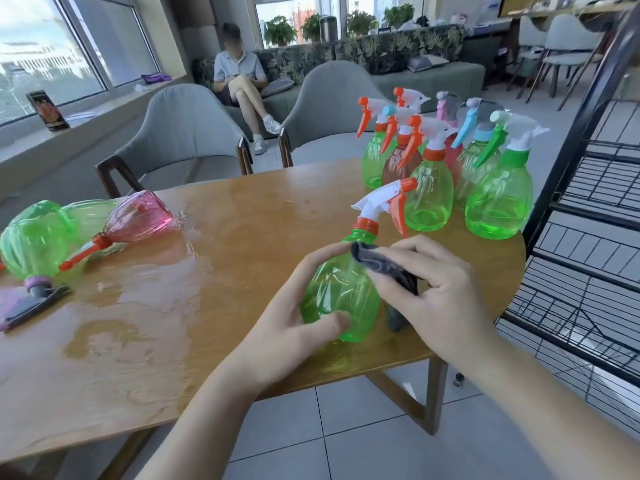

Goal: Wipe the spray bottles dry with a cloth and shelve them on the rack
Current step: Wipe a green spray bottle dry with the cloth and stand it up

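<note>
Wet wooden table [242,209], standing spray bottles [498,199], toppled bottles [138,216]

Green spray bottle [341,292] tilted above table edge, dark cloth [384,268] against it.

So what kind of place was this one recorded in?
Probably an office lounge or shared workspace: a long patterned sofa under big windows, grey armchairs at a wooden table, and desks with chairs further back.

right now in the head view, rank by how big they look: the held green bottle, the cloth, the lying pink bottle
1. held green bottle, though nearness to the camera enlarges it
2. lying pink bottle
3. cloth, partly hidden by the right hand
</note>
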{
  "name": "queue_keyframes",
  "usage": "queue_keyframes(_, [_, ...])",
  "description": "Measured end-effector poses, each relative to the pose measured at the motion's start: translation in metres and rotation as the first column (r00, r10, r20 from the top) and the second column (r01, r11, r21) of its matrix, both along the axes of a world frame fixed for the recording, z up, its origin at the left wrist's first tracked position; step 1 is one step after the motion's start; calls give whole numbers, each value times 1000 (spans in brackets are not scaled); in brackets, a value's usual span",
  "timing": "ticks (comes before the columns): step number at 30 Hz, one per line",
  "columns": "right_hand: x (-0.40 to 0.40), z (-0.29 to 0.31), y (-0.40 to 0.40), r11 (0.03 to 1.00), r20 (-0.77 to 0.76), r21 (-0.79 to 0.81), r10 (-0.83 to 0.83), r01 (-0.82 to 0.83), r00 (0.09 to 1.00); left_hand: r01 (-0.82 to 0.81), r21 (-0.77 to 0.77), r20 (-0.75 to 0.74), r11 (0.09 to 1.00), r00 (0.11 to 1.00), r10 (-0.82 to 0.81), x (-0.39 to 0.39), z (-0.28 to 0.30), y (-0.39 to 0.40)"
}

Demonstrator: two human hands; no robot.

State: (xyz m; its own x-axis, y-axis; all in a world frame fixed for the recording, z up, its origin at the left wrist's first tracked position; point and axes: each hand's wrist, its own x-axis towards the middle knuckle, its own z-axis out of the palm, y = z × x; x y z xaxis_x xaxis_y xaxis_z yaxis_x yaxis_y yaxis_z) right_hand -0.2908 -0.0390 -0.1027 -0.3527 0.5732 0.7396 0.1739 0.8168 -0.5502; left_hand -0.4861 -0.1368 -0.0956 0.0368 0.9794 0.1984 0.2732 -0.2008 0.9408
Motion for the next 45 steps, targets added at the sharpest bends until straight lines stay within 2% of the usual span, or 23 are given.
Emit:
queue_keyframes(3, [-1, -2, -6, 999, 4, 50, 18, -18, 1000, 41, -15, 26, 999, 999, -41, -8, -2, -3])
queue_keyframes(5, [0, -11, -15, 991, 57, 109, 74, -80, 996, 41, -30, 153, 999, 988, -36, -11, -5, -3])
queue_keyframes(7, [0, -19, -21, 975, 107, 178, 118, -136, 987, -24, -39, 236, 999, 971, 33, -11, -7, -2])
queue_keyframes(9, [-3, -21, -22, 966, 115, 218, 115, -138, 987, -88, -21, 220, 996, 971, 91, -10, -10, 0])
queue_keyframes(12, [-8, -15, -16, 975, 52, 217, 46, -56, 998, -71, -36, 287, 997, 955, 79, -10, -7, 0])
queue_keyframes(14, [-10, -13, -15, 974, 47, 218, 55, -64, 997, -64, -59, 324, 996, 943, 80, -13, -5, 0])
queue_keyframes(19, [-14, -26, -23, 893, 238, 403, 111, -202, 965, -140, -79, 330, 987, 931, 158, -13, -4, 3])
queue_keyframes(23, [-12, -27, -20, 861, 289, 453, 103, -231, 952, -119, -72, 344, 990, 929, 137, -15, -4, 4])
queue_keyframes(27, [-12, -21, -13, 910, 142, 404, 38, -93, 989, -42, -55, 332, 998, 942, 58, -21, -3, 2])
queue_keyframes(31, [-17, -11, -5, 969, -39, 229, -87, 94, 995, 53, -40, 298, 998, 954, -38, -23, -6, 0])
queue_keyframes(34, [-18, -8, -4, 985, -56, 160, -54, 62, 997, 69, -42, 291, 997, 955, -54, -23, -6, -1])
queue_keyframes(40, [-15, -17, -14, 957, 26, 286, 48, -54, 998, 38, -41, 184, 998, 982, -30, -30, -7, -2])
queue_keyframes(45, [-17, -6, -6, 977, -34, 213, -12, 19, 999, 54, -43, 213, 998, 976, -43, -26, -4, -2])
